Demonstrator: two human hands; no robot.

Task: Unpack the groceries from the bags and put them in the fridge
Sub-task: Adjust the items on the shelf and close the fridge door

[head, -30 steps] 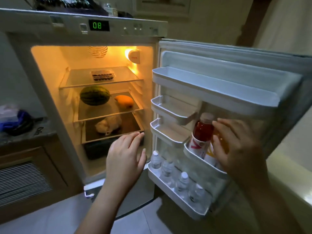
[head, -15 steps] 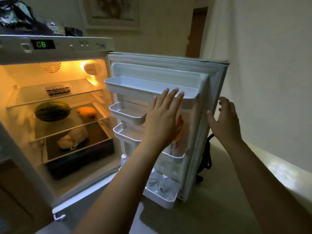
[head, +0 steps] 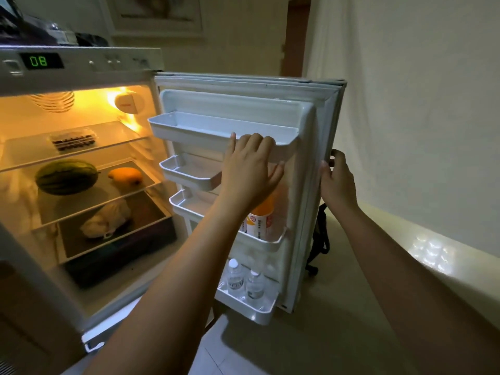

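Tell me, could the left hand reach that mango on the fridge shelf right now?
Probably yes: the fridge door stands wide open, the mango lies near the shelf's front with nothing before it, and the left hand only rests on the door.

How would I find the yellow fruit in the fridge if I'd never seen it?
Look inside the lit fridge, at its middle glass shelf. A big striped green melon lies on the left; the mango lies to its right, apart from it. It is the only small, smooth, yellow-orange thing there.
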